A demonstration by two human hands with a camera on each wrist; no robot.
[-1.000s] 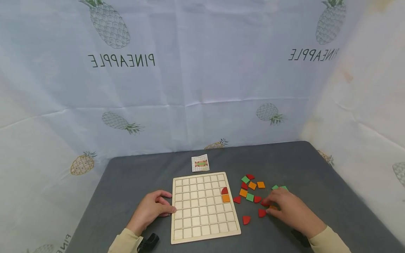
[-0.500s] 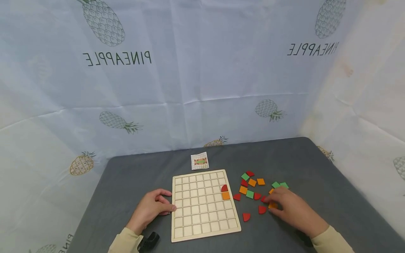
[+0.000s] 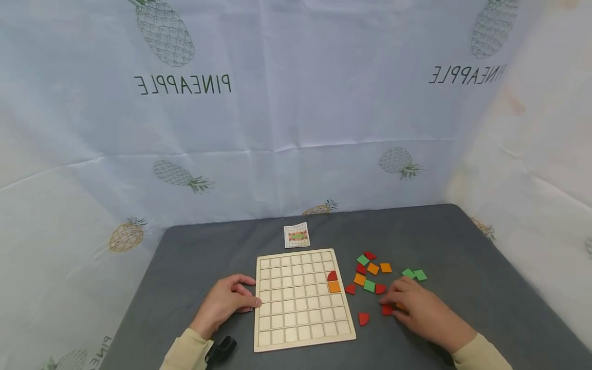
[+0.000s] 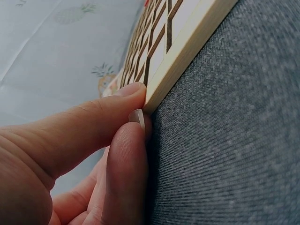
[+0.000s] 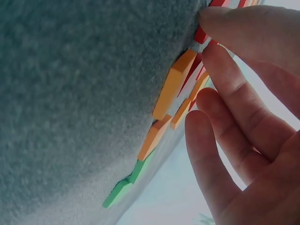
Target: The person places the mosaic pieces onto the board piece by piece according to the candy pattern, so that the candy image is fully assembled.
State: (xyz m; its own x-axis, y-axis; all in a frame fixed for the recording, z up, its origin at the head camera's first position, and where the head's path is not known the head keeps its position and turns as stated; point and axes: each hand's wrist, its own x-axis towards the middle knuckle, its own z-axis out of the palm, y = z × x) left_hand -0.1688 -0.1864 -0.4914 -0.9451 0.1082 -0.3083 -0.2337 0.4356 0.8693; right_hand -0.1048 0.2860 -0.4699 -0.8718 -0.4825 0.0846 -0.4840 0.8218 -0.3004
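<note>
A pale wooden grid board (image 3: 300, 308) lies on the table, with a red quarter-circle tile (image 3: 332, 276) above an orange square tile (image 3: 334, 287) in its right column. My left hand (image 3: 228, 300) holds the board's left edge, thumb at the rim and a fingertip against the side in the left wrist view. Among the loose tiles, my right hand (image 3: 418, 311) has thumb and index finger at a red quarter-circle tile (image 3: 386, 310). That tile (image 4: 146, 3) is not clearly seen from the left wrist. An orange tile (image 5: 174, 84) lies beside the right fingers.
Loose green, orange and red tiles (image 3: 359, 279) lie right of the board. Two green tiles (image 3: 420, 275) sit beyond my right hand. A pattern card (image 3: 297, 236) stands behind the board on the grey table (image 3: 208, 252). A printed cloth (image 3: 296, 103) hangs behind.
My right hand has shifted slightly toward me and left, from one red tile to a nearer one. My left hand stays at the board's edge. The head view has shifted slightly.
</note>
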